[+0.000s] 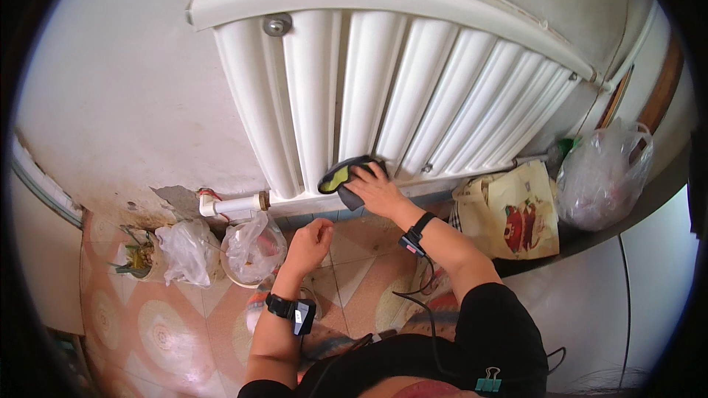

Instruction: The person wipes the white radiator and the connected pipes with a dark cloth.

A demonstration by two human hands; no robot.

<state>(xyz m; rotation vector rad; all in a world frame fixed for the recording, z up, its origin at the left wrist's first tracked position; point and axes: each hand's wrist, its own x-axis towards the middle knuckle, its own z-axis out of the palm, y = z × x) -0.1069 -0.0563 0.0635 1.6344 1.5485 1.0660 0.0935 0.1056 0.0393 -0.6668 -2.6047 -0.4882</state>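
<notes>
My right hand presses a dark grey and yellow-green cloth against the lower part of a white column radiator. The cloth is bunched under my fingers, near the bottom of the third and fourth columns. Lower and to the left, my left hand hangs in the air with its fingers curled in a loose fist. I see nothing in it. It is apart from the radiator, in front of the bottom rail. Each wrist wears a black strap with a small device.
A white pipe joins the radiator's lower left. Below it stand a lined bucket, a white plastic bag and a container of plant scraps. At right are a printed tote bag and a clear plastic bag. A cable hangs from my right wrist.
</notes>
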